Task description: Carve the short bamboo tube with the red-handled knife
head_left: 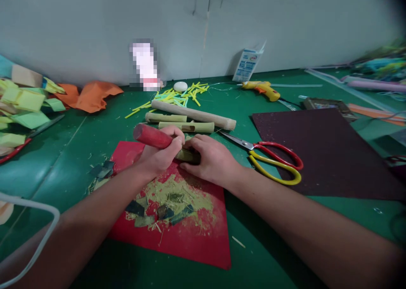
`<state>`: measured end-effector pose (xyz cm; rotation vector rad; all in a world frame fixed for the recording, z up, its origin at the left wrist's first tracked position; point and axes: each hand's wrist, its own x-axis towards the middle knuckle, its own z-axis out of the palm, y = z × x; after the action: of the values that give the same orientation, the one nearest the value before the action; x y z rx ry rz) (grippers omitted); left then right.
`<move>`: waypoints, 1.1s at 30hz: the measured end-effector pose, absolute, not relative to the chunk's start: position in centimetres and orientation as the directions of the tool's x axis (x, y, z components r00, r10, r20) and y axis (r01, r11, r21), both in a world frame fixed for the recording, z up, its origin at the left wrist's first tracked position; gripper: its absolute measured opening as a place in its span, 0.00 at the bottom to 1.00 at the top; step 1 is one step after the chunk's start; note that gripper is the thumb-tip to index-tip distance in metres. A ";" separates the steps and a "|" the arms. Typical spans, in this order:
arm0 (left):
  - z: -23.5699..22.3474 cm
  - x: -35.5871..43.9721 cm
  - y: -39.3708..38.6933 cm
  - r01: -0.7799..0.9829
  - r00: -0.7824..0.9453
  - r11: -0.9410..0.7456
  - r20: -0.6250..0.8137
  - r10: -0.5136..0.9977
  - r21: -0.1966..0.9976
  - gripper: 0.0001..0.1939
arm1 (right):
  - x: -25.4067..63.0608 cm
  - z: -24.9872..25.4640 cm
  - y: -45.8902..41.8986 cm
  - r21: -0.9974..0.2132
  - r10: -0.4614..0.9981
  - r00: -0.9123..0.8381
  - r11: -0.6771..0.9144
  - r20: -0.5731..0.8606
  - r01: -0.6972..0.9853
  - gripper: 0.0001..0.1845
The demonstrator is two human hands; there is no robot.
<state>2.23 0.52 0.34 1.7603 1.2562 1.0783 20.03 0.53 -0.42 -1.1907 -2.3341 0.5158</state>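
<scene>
My left hand [165, 154] is closed round a tool with a thick red handle [152, 136]; its working end is hidden behind my fingers. Close beside it, my right hand [213, 159] grips a short piece of bamboo [187, 155] over the red board [218, 238]. Yellowish shavings [180, 196] and dark green chips are scattered on the board below my hands. Just beyond them lie a bamboo tube [199, 127] with a rectangular slot, another bamboo tube [166, 117] and a pale wooden stick [193, 114].
Scissors [253, 147] with red and yellow handles lie right of my hand, partly on a dark board [323, 158]. Behind are a yellow glue gun [261, 88], a small carton [249, 65] and yellow sticks [171, 96]. Colored paper [28, 103] is piled at left.
</scene>
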 end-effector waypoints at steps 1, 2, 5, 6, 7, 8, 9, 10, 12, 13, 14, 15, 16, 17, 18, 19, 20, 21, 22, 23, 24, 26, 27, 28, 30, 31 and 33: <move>0.5 2.1 0.4 0.378 0.187 -0.292 0.236 0.953 0.878 0.09 | 20.0 -0.3 0.5 -0.517 0.823 -0.518 0.555 0.232 0.652 0.16; 0.7 2.0 0.3 0.393 0.197 -0.303 0.242 0.950 0.869 0.09 | 20.0 -0.3 0.4 -0.513 0.822 -0.520 0.557 0.231 0.653 0.16; 1.5 1.8 -0.1 0.433 0.206 -0.302 0.233 0.950 0.849 0.10 | 20.1 0.0 0.4 -0.501 0.823 -0.518 0.559 0.234 0.661 0.12; 1.8 1.7 -0.2 0.439 0.202 -0.298 0.230 0.952 0.848 0.11 | 20.1 0.0 0.4 -0.498 0.821 -0.520 0.561 0.236 0.661 0.11; 2.1 1.6 -0.3 0.442 0.203 -0.295 0.225 0.953 0.847 0.12 | 20.1 0.0 0.4 -0.496 0.819 -0.522 0.565 0.239 0.660 0.10; 2.2 1.6 -0.4 0.438 0.207 -0.294 0.223 0.953 0.849 0.13 | 20.1 0.0 0.4 -0.494 0.817 -0.523 0.568 0.243 0.658 0.10; 2.3 1.5 -0.4 0.428 0.212 -0.297 0.225 0.951 0.853 0.13 | 20.1 0.0 0.4 -0.493 0.815 -0.524 0.572 0.247 0.656 0.10; 2.3 1.5 -0.4 0.415 0.220 -0.302 0.228 0.949 0.858 0.14 | 20.1 0.0 0.4 -0.492 0.812 -0.527 0.576 0.251 0.653 0.10; 2.1 1.4 -0.4 0.392 0.233 -0.314 0.237 0.943 0.865 0.15 | 20.1 -0.1 0.4 -0.489 0.806 -0.533 0.585 0.259 0.647 0.10; 2.0 1.4 -0.3 0.389 0.237 -0.319 0.240 0.941 0.864 0.16 | 20.1 -0.1 0.4 -0.487 0.803 -0.536 0.589 0.262 0.645 0.10; 1.7 1.4 -0.3 0.391 0.236 -0.323 0.246 0.940 0.862 0.17 | 20.1 -0.2 0.4 -0.484 0.800 -0.539 0.594 0.265 0.643 0.10; 1.5 1.4 -0.3 0.395 0.233 -0.327 0.251 0.940 0.858 0.17 | 20.1 -0.2 0.4 -0.480 0.797 -0.542 0.597 0.267 0.643 0.10; 1.3 1.4 -0.2 0.402 0.225 -0.328 0.256 0.940 0.855 0.18 | 20.1 -0.1 0.3 -0.475 0.795 -0.544 0.600 0.268 0.643 0.11; 1.1 1.4 -0.2 0.408 0.214 -0.328 0.260 0.941 0.852 0.18 | 20.1 -0.1 0.3 -0.472 0.794 -0.545 0.602 0.268 0.645 0.11; 0.9 1.4 -0.2 0.413 0.203 -0.328 0.266 0.942 0.850 0.18 | 20.1 -0.1 0.3 -0.471 0.794 -0.546 0.602 0.267 0.645 0.11; 0.7 1.5 -0.2 0.415 0.191 -0.330 0.273 0.943 0.848 0.17 | 20.1 -0.1 0.2 -0.473 0.794 -0.547 0.602 0.267 0.643 0.11; 0.5 1.5 -0.1 0.418 0.181 -0.332 0.280 0.943 0.846 0.17 | 20.0 -0.1 0.2 -0.477 0.794 -0.546 0.602 0.268 0.641 0.11; 0.4 1.5 -0.1 0.420 0.174 -0.335 0.288 0.942 0.843 0.17 | 20.0 -0.1 0.2 -0.480 0.794 -0.546 0.601 0.268 0.639 0.11; 0.2 1.5 -0.1 0.420 0.169 -0.339 0.294 0.941 0.842 0.17 | 19.9 0.0 0.2 -0.482 0.794 -0.546 0.600 0.266 0.638 0.11; 0.1 1.5 0.0 0.417 0.166 -0.342 0.299 0.940 0.842 0.18 | 19.9 0.0 0.2 -0.481 0.795 -0.546 0.599 0.263 0.640 0.11; 0.1 1.5 0.0 0.417 0.166 -0.343 0.300 0.939 0.842 0.18 | 19.9 0.0 0.2 -0.478 0.797 -0.547 0.597 0.259 0.644 0.12; 0.0 1.4 0.0 0.431 0.172 -0.346 0.301 0.938 0.833 0.17 | 19.8 0.0 0.2 -0.472 0.803 -0.544 0.589 0.246 0.656 0.12; 0.1 1.4 0.0 0.442 0.175 -0.351 0.304 0.936 0.826 0.17 | 19.9 0.1 0.2 -0.470 0.806 -0.542 0.585 0.239 0.661 0.13; 0.1 1.4 0.0 0.455 0.182 -0.357 0.307 0.934 0.816 0.17 | 19.9 0.1 0.2 -0.469 0.807 -0.541 0.582 0.235 0.665 0.13; 0.3 1.3 -0.2 0.482 0.198 -0.376 0.319 0.927 0.791 0.16 | 20.0 0.0 0.2 -0.467 0.807 -0.545 0.582 0.228 0.666 0.14; 0.3 1.3 -0.2 0.493 0.207 -0.390 0.331 0.921 0.778 0.16 | 20.0 0.0 0.2 -0.466 0.804 -0.549 0.585 0.227 0.664 0.14; 0.5 1.2 -0.3 0.516 0.221 -0.428 0.367 0.903 0.742 0.15 | 20.0 -0.1 0.2 -0.464 0.794 -0.561 0.598 0.233 0.654 0.14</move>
<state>1.22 -0.34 0.53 2.0336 1.3061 1.0988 20.04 0.22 -0.11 -1.1574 -2.4091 0.4577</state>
